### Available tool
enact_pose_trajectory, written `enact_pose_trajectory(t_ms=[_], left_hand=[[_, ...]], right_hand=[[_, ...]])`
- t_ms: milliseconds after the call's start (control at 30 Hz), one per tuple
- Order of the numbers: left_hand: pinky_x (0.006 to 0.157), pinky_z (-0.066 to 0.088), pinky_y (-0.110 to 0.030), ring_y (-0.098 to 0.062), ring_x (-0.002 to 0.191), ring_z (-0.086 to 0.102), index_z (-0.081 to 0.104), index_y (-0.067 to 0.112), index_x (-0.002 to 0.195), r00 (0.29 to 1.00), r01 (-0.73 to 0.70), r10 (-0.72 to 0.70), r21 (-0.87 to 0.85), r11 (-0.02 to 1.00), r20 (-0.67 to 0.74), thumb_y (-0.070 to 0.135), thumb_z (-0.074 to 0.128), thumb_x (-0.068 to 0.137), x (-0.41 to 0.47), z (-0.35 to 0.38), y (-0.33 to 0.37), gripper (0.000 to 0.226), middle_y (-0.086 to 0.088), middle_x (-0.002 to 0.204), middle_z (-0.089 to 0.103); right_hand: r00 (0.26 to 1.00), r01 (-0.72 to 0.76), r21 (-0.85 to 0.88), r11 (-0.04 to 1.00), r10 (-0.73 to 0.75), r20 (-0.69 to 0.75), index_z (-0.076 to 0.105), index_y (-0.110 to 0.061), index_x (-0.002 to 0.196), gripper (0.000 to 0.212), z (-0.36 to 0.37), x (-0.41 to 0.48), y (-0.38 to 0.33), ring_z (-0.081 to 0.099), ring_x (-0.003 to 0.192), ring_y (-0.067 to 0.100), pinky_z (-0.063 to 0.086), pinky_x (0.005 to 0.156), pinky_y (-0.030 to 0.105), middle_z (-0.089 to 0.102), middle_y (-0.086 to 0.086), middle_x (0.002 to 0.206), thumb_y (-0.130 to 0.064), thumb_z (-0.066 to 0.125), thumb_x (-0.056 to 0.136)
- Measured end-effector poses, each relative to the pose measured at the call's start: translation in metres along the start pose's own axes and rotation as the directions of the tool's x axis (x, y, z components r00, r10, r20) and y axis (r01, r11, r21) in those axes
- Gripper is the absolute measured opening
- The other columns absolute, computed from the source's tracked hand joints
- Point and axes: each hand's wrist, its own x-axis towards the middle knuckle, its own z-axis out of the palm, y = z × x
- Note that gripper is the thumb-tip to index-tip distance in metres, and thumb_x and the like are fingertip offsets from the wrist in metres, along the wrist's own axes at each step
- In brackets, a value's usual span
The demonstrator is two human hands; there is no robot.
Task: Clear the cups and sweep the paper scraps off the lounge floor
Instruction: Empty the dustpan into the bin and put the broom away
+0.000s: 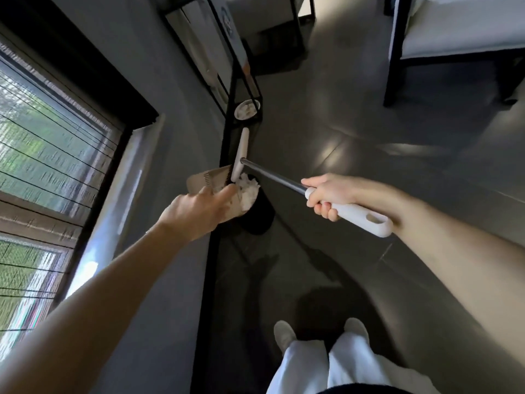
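Your left hand [196, 214] grips the dustpan [204, 180], tipping it over the black bin [260, 217] by the left wall so the paper scraps [248, 191] fall in. Your right hand [329, 196] has its fingers wrapped tight round the broom [272, 175] to brush them out.

This looks like a lounge room: a glossy grey tiled floor [369, 132], a large dark-framed window [31, 200] with slatted blinds [56, 143], a black metal shelf [228, 120] along the grey wall [176, 123], and a black-framed seat [397, 52] with a white cushion [460, 27].
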Motion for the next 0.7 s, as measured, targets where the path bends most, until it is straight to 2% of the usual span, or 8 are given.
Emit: enact_pose_trajectory(t_ms=[100, 267, 333, 533, 700], left_hand=[[0.072, 0.056, -0.040, -0.031, 0.090, 0.067, 0.010, 0.034, 0.143, 1.000, -0.002, 0.002, 0.026, 1.000, 0.006, 0.048, 0.035, 0.098, 0.006, 0.002, -0.002, 0.053, -0.006, 0.117, 0.054], [0.066, 0.057, -0.044, -0.035, 0.082, 0.068, 0.021, 0.032, 0.143, 0.997, -0.040, 0.039, -0.017, 0.999, -0.069, 0.061, 0.038, 0.092, 0.012, 0.007, 0.003, 0.062, -0.011, 0.110, 0.059], [0.064, 0.057, -0.046, -0.038, 0.078, 0.067, 0.028, 0.032, 0.144, 0.995, -0.039, 0.035, -0.042, 0.998, -0.092, 0.062, 0.042, 0.090, 0.013, 0.008, -0.001, 0.064, -0.012, 0.107, 0.059], [0.056, 0.055, -0.044, -0.040, 0.066, 0.066, 0.017, 0.034, 0.123, 0.987, -0.068, 0.061, -0.044, 0.997, -0.146, 0.061, 0.042, 0.089, 0.014, 0.000, -0.021, 0.051, -0.018, 0.094, 0.061], [0.058, 0.052, -0.043, -0.039, 0.076, 0.067, 0.021, 0.035, 0.117, 0.991, 0.002, -0.013, -0.078, 0.997, -0.134, 0.065, 0.038, 0.087, 0.020, -0.019, -0.037, 0.046, -0.013, 0.094, 0.062]], right_hand=[[1.000, -0.006, 0.025, 1.000, 0.006, 0.009, 0.023, -0.030, 0.150, 0.068, 0.000, 0.001, 0.006, 0.035, 0.037, 0.006, 0.031, 0.033, 0.015, 0.045, -0.004, 0.042, 0.001, 0.043, 0.092], [1.000, -0.017, 0.032, 0.999, 0.017, -0.003, 0.022, -0.029, 0.151, 0.070, -0.003, 0.001, 0.014, 0.035, 0.037, 0.006, 0.032, 0.034, 0.015, 0.044, -0.003, 0.042, 0.002, 0.043, 0.092], [1.000, -0.019, 0.052, 0.998, 0.020, -0.015, 0.023, -0.030, 0.151, 0.070, -0.005, 0.001, 0.016, 0.035, 0.037, 0.007, 0.031, 0.033, 0.015, 0.044, -0.003, 0.042, 0.002, 0.044, 0.091], [0.999, -0.020, 0.070, 0.997, 0.023, -0.034, 0.022, -0.030, 0.151, 0.071, -0.010, 0.004, 0.012, 0.035, 0.036, 0.007, 0.030, 0.034, 0.014, 0.043, -0.002, 0.042, 0.002, 0.044, 0.091], [0.999, -0.006, 0.083, 0.997, 0.009, -0.034, 0.021, -0.029, 0.151, 0.071, -0.013, 0.004, 0.008, 0.035, 0.037, 0.007, 0.030, 0.033, 0.014, 0.043, -0.002, 0.044, 0.002, 0.043, 0.092]])
